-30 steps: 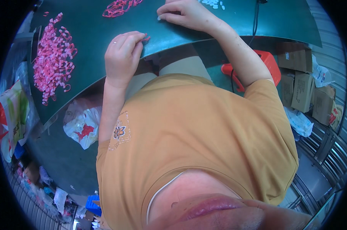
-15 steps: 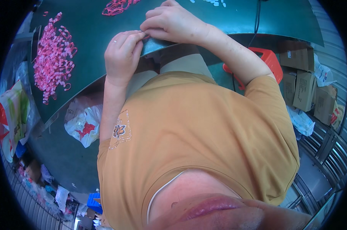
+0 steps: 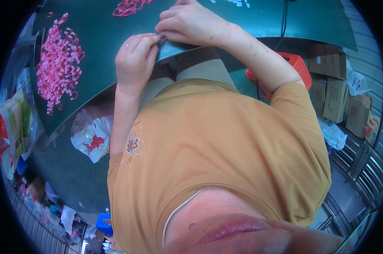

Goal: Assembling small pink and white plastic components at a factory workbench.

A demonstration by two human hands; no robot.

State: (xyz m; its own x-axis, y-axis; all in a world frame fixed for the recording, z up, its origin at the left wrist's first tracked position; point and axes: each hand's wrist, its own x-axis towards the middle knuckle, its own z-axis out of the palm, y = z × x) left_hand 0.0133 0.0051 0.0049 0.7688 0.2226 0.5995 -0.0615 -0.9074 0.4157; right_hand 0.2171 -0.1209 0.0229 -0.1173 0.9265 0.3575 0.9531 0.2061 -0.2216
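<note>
Bands [image 3: 58, 70], pink and studded with pale bits, lie heaped on a dark green table [image 3: 94, 38] in the upper left of the frame. A white plastic bag [image 3: 91, 142] with a red patch shows below and right of that heap. Looser red loops [image 3: 130, 7] rest at the top edge, left of centre. Beneath them the left hand [image 3: 136, 59] pinches a small reddish band [image 3: 162, 39] between thumb and forefinger, near the table's front edge. The right hand [image 3: 189, 25] meets it there, fingers curled; from where I stand I can't tell whether its tips grip the band. White pieces [image 3: 237, 4] lie scattered at the top, then come a black cable [image 3: 283, 25] and, farther right, cardboard cartons [image 3: 336, 99].
</note>
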